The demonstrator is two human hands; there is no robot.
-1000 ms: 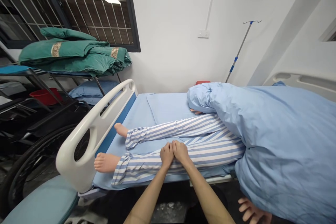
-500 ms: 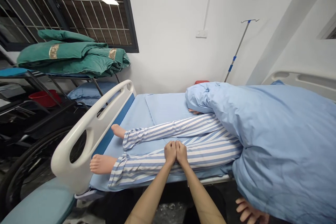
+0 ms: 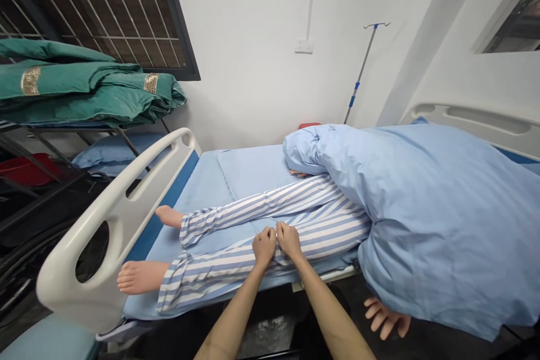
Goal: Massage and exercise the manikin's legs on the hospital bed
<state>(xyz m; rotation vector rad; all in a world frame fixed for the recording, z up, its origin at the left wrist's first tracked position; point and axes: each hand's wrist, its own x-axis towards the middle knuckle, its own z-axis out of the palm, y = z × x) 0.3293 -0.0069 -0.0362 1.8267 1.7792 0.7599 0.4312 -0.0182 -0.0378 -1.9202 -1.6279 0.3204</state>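
Note:
My left hand (image 3: 264, 246) and my right hand (image 3: 289, 239) are both closed in fists, side by side with a small gap between them. No object shows in either. They are over the near striped trouser leg (image 3: 236, 260), around the knee; whether they touch the cloth I cannot tell. The blue-and-white trousers are on a manikin-like figure lying on the bed. Its bare near foot (image 3: 143, 277) and far foot (image 3: 170, 216) point left. A light blue quilt (image 3: 422, 202) covers its upper body. One of its hands (image 3: 387, 316) hangs below the quilt's near edge.
A cream footboard (image 3: 105, 225) closes the bed's left end, with a wheelchair wheel (image 3: 25, 292) behind it. Folded green bedding (image 3: 105, 90) sits on a rack at the left. An IV pole (image 3: 360, 76) stands by the wall. The headboard (image 3: 472, 124) is at right.
My fists have moved slightly apart, having been pressed together before. The view has shifted so that the bed and room appear further left. The quilt and legs keep their places.

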